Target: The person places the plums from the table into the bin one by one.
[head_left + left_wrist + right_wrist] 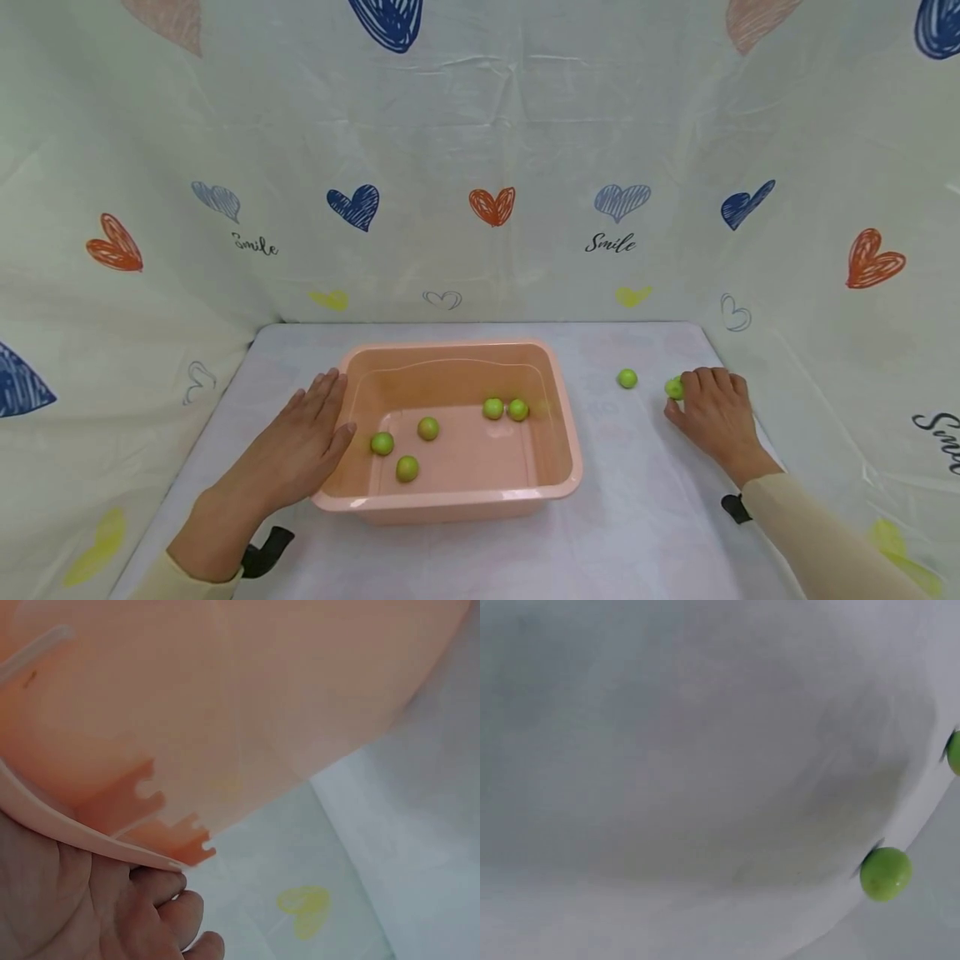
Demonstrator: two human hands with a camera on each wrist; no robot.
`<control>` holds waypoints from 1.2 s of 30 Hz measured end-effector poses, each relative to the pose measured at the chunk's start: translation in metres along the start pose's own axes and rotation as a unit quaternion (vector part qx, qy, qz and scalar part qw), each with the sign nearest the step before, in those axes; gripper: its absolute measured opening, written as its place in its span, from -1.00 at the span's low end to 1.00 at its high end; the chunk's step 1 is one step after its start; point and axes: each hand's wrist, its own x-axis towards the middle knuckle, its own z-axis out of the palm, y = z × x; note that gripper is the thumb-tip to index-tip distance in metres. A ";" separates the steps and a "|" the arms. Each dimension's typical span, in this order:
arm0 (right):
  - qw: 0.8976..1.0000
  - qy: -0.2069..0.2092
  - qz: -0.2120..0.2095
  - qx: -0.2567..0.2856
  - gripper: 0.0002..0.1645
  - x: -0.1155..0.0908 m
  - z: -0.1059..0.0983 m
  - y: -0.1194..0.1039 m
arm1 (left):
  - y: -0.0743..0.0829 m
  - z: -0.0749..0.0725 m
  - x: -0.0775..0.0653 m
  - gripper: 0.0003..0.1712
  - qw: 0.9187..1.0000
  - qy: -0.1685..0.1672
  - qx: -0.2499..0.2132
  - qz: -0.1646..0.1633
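A pink plastic tub (450, 500) sits on the table with several small round green fruits (428, 428) inside. My left hand (296, 450) lies along the tub's left rim, fingers straight and pointing away from me. In the left wrist view, that hand's fingers (184, 915) show beside the tub's wall (247, 697). At the table's right side, my right hand (716, 417) reaches to a green fruit (674, 387), partly hidden behind its fingers. The right wrist view shows this fruit (885, 874) on the table, no fingers on it.
Another green fruit (627, 378) lies on the table between the tub and my right hand. The white-covered table (630, 483) has curtains with printed hearts (492, 207) behind it and at both sides. Its right edge runs close to my right hand.
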 end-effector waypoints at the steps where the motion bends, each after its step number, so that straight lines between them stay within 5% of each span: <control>1: 1.000 0.005 -0.004 0.000 -0.57 0.003 -0.001 -0.002 | 0.000 0.000 0.000 -0.17 1.000 0.001 0.003 0.002; 15: 1.000 -0.005 -0.026 0.008 -0.50 0.045 -0.016 -0.038 | 0.001 -0.001 -0.001 -0.18 1.000 0.008 0.023 0.005; 36: 0.988 0.077 -0.129 0.012 -0.54 0.117 -0.051 -0.094 | 0.001 0.000 -0.002 -0.16 1.000 0.000 0.009 -0.005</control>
